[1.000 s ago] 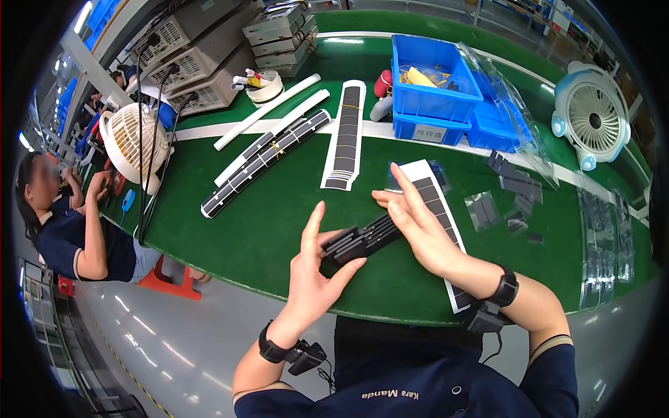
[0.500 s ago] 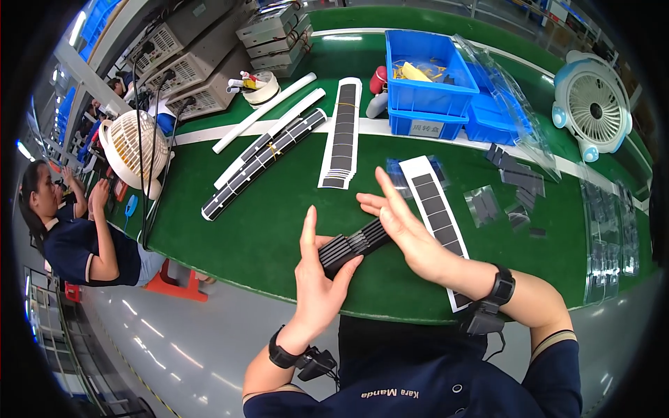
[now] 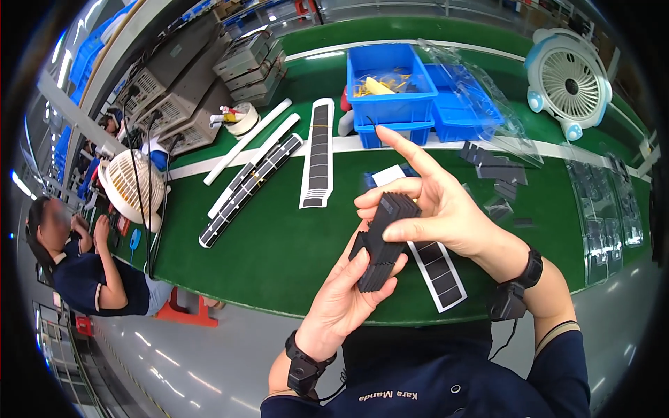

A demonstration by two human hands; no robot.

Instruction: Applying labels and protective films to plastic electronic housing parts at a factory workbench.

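Note:
Upright and slightly tilted above the table's near part is a stack of flat black strips (image 3: 382, 240) with layered edges, held between both hands. My left hand (image 3: 340, 296) grips its lower end, thumb on the near side and fingers wrapped round behind. Around the upper part closes my right hand (image 3: 442, 209), its thumb pressed on the near face; the index finger points up and away. Behind the hands lies a white sheet strip with black rectangles (image 3: 437, 275), partly covered by them. A banded pile of similar sheets (image 3: 319, 153) lies farther left.
Rolled black-and-white sheets (image 3: 251, 194) and white tubes (image 3: 247, 143) lie left. Blue bins (image 3: 394, 111) stand at the back, a fan (image 3: 571, 87) at far right. Loose black pieces (image 3: 498, 169) and clear plastic packs (image 3: 603, 216) lie right. A co-worker (image 3: 104, 279) sits at left.
The black stack has turned from nearly lying to upright and moved slightly right. My right hand has gone from flat against its end to gripping it. The view has shifted a little.

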